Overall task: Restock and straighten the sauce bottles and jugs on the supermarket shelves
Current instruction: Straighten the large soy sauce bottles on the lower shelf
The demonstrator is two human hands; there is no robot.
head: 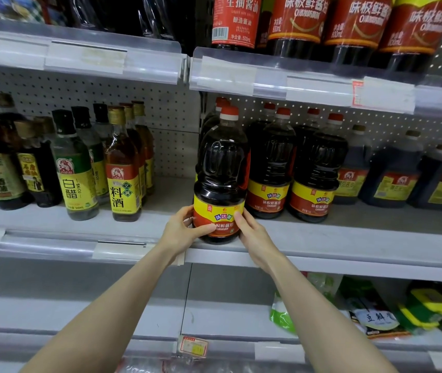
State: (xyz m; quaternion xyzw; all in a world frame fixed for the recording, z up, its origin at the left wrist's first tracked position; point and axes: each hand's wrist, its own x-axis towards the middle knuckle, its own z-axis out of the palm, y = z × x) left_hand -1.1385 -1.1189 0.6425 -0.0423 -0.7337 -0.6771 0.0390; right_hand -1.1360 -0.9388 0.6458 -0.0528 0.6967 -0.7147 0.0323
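Note:
A large dark soy sauce jug with a red cap and a yellow and red label stands upright at the front edge of the middle shelf. My left hand grips its lower left side. My right hand grips its lower right side, thumb on the label. More jugs of the same kind stand behind it and to its right.
Slim vinegar and cooking wine bottles stand left of a gap on the same shelf. Square dark jugs fill the right end. Soy sauce bottles line the shelf above. Packets lie on the shelf below.

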